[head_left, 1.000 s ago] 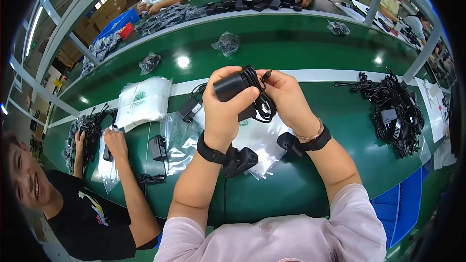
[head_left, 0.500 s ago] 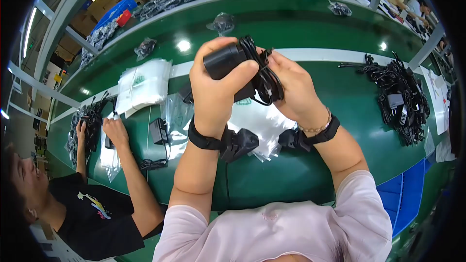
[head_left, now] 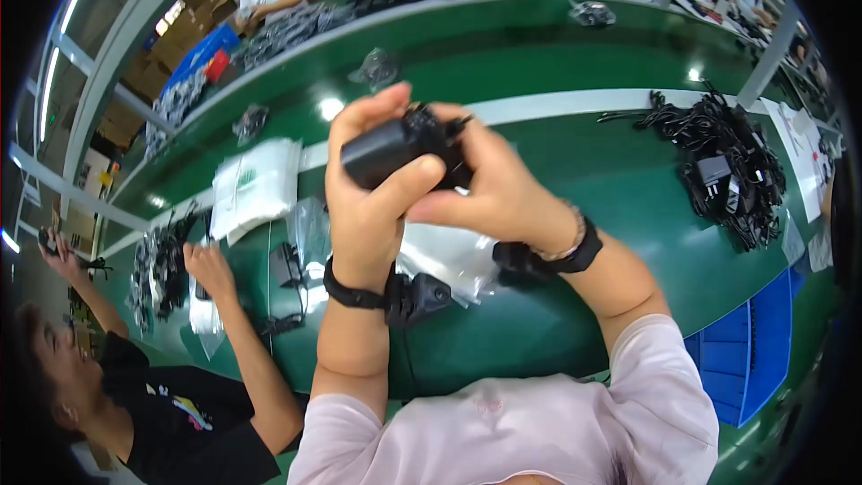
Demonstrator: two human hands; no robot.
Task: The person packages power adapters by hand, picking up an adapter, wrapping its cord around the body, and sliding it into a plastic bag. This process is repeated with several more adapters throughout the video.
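Note:
A black power adapter (head_left: pixel 382 154) is held up over the table between my two hands. My left hand (head_left: pixel 364 207) is closed round its body, the thumb lying across the near side. From the other end my right hand (head_left: pixel 498 180) closes on the adapter and its bundled black cable (head_left: pixel 449 128), most of which its fingers hide. Below my hands, clear plastic bags (head_left: pixel 444 260) lie on the green table (head_left: pixel 557 341). Another black adapter (head_left: pixel 285 262) with its cable rests left of my left forearm.
A stack of clear bags (head_left: pixel 256 189) lies at left. Tangled black adapters and cables (head_left: pixel 736 184) are heaped at right, above a blue bin (head_left: pixel 745 364). On the far green surface sit bagged items (head_left: pixel 374 67). A co-worker (head_left: pixel 180 404) at left lifts a small black item (head_left: pixel 49 241).
Both hands have shifted slightly left with the adapter, and my right hand now covers most of the cable coil. The left co-worker's far hand has risen away from the table.

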